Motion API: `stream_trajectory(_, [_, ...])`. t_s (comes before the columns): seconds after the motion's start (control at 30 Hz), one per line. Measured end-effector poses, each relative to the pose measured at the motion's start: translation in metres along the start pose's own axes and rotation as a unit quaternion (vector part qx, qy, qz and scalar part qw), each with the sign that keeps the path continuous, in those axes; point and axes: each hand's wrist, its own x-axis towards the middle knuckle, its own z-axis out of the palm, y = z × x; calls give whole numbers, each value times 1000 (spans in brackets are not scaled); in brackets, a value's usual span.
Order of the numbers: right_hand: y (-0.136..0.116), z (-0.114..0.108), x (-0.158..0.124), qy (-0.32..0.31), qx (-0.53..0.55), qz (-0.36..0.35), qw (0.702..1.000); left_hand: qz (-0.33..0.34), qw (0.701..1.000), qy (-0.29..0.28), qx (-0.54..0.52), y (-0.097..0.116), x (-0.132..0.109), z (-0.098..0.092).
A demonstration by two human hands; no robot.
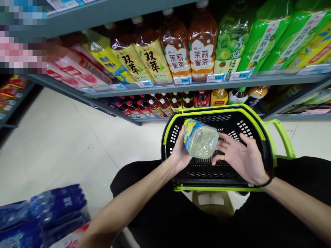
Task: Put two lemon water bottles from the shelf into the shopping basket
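Person seated, black-and-lime shopping basket (258, 119) on the lap. Both hands hold one lemon drink bottle (200, 139) on its side, base toward the camera, inside the basket near its left wall. Left hand (181, 151) clasps the bottle's left flank; right hand (243, 158) lies with fingers spread against its right side. Bottle looks not yet let go: placing seems underway, unfinished. Basket otherwise shows only bare mesh floor. Shelves (181, 84) of tea bottles stand beyond the basket's far rim.

A grey shelf (196, 84) carries big tea bottles (190, 48) and green packs (269, 34); its lower tier (297, 116) holds small bottles (165, 103); blue water packs (43, 213) lie on the pale floor (64, 144).
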Motion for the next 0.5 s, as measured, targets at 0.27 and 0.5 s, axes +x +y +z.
stream_trajectory(0.27, [0, -3, 3, 60, 6, 29, 998, 114, 991, -12, 69, 3, 2, -3])
stream_trajectory(0.5, [0, 3, 4, 87, -14, 51, 995, 319, 928, -9, 190, 10, 1, -8])
